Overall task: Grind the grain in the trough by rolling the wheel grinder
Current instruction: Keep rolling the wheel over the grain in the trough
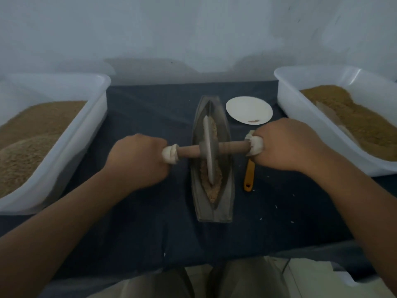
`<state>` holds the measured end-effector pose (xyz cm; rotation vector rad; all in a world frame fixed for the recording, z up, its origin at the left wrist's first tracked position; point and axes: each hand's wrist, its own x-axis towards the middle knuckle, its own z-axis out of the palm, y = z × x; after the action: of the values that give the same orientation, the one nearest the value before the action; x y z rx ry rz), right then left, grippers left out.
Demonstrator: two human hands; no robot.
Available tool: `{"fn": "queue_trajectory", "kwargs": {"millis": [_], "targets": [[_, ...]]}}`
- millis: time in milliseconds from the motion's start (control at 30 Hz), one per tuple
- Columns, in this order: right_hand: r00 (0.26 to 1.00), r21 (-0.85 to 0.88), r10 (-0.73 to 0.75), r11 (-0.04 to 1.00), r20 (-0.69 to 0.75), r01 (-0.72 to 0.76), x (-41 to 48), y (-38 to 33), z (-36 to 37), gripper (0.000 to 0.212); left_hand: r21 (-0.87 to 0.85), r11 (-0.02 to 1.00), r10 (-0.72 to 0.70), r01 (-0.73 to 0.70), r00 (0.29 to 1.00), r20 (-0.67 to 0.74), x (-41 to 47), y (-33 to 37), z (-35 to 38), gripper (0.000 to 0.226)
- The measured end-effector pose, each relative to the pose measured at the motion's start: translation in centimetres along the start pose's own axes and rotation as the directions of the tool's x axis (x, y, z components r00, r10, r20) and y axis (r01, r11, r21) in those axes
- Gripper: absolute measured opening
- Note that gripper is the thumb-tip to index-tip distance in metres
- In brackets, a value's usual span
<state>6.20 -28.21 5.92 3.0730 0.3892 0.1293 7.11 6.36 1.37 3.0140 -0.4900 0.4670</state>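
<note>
Wheel grinder [209, 147] — held between left grip [137, 160], right grip [285, 145].

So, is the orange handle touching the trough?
Apart. The head view shows a strip of dark cloth between the orange handle and the right wall of the trough.

Our count: six things, two hands.
We find two white tubs [86, 136] [300, 117] (both part-filled), one trough [223, 201], one wheel grinder [209, 147], one plate [247, 108], one orange-handled tool [249, 175], a left hand [139, 158] and a right hand [285, 145].
</note>
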Motion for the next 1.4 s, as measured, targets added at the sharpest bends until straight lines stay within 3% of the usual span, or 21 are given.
{"fn": "queue_trajectory", "kwargs": {"millis": [167, 300, 400, 500, 633, 767, 833, 967, 1167, 1267, 1400], "targets": [[0.985, -0.053, 0.149, 0.987, -0.089, -0.154, 5.7, 0.5, 0.9, 0.041, 0.025, 0.992, -0.124, 0.124, 0.992, 0.026, 7.6, 0.5, 0.9, 0.03], [0.967, -0.085, 0.191, 0.975, -0.17, -0.207, 6.6, 0.4, 1.3, 0.037, 0.01, 0.99, -0.142, 0.141, 0.988, 0.062, 9.3, 1.0, 0.6, 0.039], [0.985, -0.04, 0.148, 0.988, -0.089, -0.152, 3.7, 0.3, 1.3, 0.031, 0.055, 0.997, -0.061, 0.059, 0.997, 0.038, 5.6, 0.9, 0.1, 0.029], [0.999, 0.054, 0.031, 0.998, 0.023, -0.032, -0.1, 0.5, 0.4, 0.039, 0.05, 0.998, 0.039, -0.039, 0.999, 0.0, 1.0, 0.3, -0.5, 0.03], [0.995, 0.047, 0.009, 0.999, 0.1, -0.013, 0.4, 0.6, 0.1, 0.036, 0.033, 0.999, 0.028, -0.03, 0.997, 0.068, 0.8, -0.1, -0.3, 0.029], [0.984, -0.036, 0.153, 0.987, -0.09, -0.156, 5.0, 0.4, 0.9, 0.034, 0.036, 0.995, -0.093, 0.092, 0.995, 0.044, 6.6, 0.5, 0.6, 0.028], [0.969, -0.031, 0.217, 0.975, -0.114, -0.222, 6.5, 0.4, 1.3, 0.034, 0.048, 0.993, -0.111, 0.11, 0.994, 0.022, 9.3, 0.8, 0.5, 0.031], [0.976, -0.023, 0.216, 0.976, -0.03, -0.217, 6.1, 0.5, 1.3, 0.032, 0.057, 0.996, -0.069, 0.067, 0.997, 0.032, 9.2, 1.0, -0.1, 0.03], [0.941, 0.112, 0.014, 0.992, 0.339, -0.055, 0.8, 0.4, -1.3, 0.021, 0.066, 0.998, 0.002, -0.005, 0.999, 0.033, 0.9, 0.8, -1.3, 0.027], [0.965, 0.052, 0.043, 0.997, 0.258, -0.059, 1.4, 0.3, -0.8, 0.022, 0.041, 0.999, -0.031, 0.029, 0.997, 0.069, 0.7, 0.6, -0.8, 0.029], [0.99, -0.065, 0.136, 0.988, -0.032, -0.138, 4.9, 0.3, 0.4, 0.027, 0.019, 0.993, -0.116, 0.115, 0.991, 0.07, 6.1, 1.0, 0.0, 0.027]]}}
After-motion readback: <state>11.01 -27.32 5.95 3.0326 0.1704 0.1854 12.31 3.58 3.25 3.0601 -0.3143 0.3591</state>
